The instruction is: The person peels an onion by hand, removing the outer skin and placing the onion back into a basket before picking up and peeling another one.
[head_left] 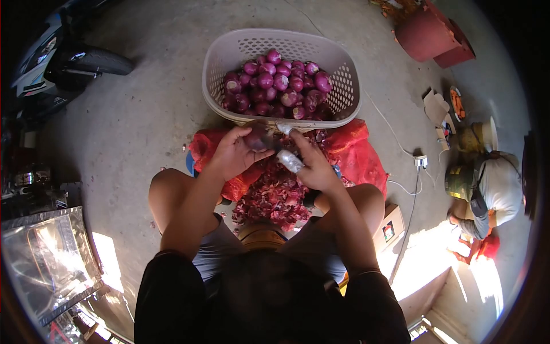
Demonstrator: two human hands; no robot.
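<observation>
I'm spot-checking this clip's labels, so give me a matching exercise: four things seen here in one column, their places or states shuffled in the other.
Things
1. Whole onions
2. Loose onion skins
3. Right hand
4. Motorcycle wheel

Places or states
A. Has silvery wrapping on two of its digits
B. Black, at the upper left of the view
C. Piled together inside the grey basket
D. Heaped between the person's knees

Right pairs: 1-C, 2-D, 3-A, 4-B
</observation>
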